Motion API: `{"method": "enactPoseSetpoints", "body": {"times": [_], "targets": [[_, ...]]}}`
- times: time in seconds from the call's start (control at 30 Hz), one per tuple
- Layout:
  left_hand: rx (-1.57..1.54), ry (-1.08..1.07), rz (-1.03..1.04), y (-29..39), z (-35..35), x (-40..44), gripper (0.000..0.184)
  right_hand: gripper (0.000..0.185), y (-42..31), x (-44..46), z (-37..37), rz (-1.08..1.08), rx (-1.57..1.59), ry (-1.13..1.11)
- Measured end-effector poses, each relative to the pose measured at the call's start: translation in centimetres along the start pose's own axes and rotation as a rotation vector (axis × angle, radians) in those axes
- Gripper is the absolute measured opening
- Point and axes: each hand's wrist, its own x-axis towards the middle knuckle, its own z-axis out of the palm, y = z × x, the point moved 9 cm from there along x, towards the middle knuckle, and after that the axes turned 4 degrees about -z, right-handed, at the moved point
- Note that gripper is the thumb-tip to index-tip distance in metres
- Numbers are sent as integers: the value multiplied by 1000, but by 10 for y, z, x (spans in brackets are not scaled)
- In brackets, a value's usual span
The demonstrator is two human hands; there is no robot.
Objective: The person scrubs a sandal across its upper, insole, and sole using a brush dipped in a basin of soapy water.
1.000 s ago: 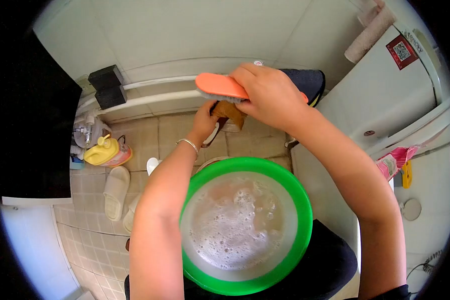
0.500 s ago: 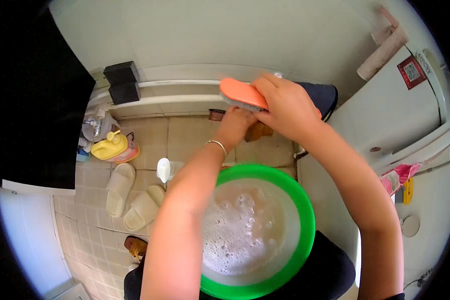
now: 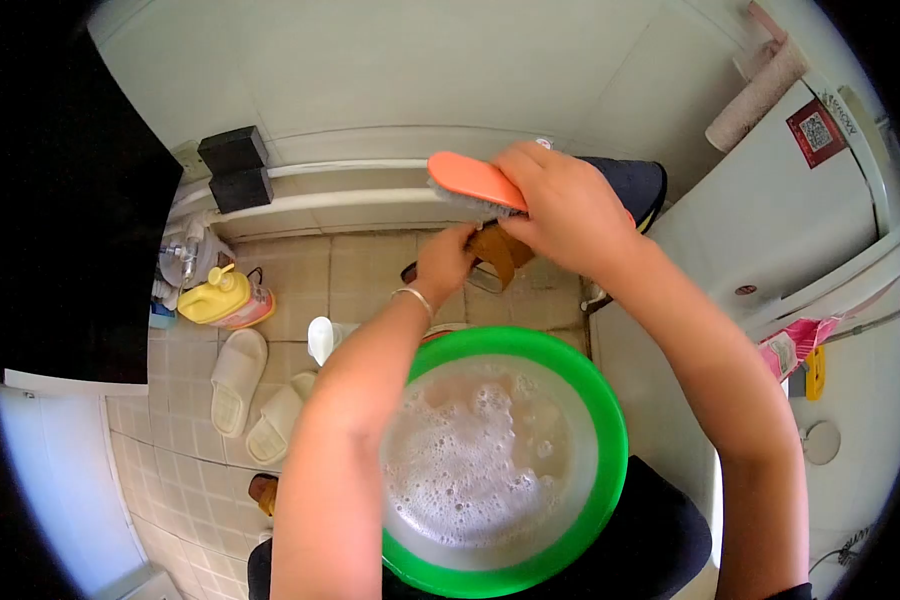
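Note:
My right hand [image 3: 572, 205] is wrapped round an orange scrubbing brush [image 3: 475, 180], its grey bristles facing down. Just below it, my left hand [image 3: 444, 262] grips a brown strapped sandal [image 3: 510, 252], whose open strap loop shows. The brush bristles are close above the sandal; whether they touch is unclear. Nearer to me stands a green-rimmed basin [image 3: 610, 430] of cloudy water topped with white suds [image 3: 460, 480].
On the tiled floor at left are a yellow pump jug [image 3: 218, 297], pale slippers [image 3: 238, 385], a white-capped bottle [image 3: 320, 338] and another brown sandal [image 3: 263, 490]. White pipes [image 3: 340, 200] run along the wall. A white appliance [image 3: 760, 220] stands at right.
My left hand has shifted a little left and down, and the sandal has turned so that its strap shows more. The brush has moved slightly left in my right hand.

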Motion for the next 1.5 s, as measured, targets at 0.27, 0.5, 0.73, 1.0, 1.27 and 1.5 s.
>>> {"method": "enactPoseSetpoints", "body": {"times": [0.27,0.5,0.73,1.0,1.27,1.5], "targets": [[-923,-96,-375,-93,23,-14,39,40,5,-1,-15,7,-24,36],[-1130,104,-536,-79,5,-13,41,41,14,6,-26,53,-69,19],[-1188,268,-404,-53,12,6,46,40,13,8,-27,11,-111,-29],[-716,231,-224,-53,21,20,43,37,14,8,-30,-15,-121,-50],[-1252,422,-371,-79,-5,-6,43,38,30,14,-31,24,-110,-55],[-1019,478,-225,-44,-74,-14,42,38,42,28,-21,263,-113,-54]]}}
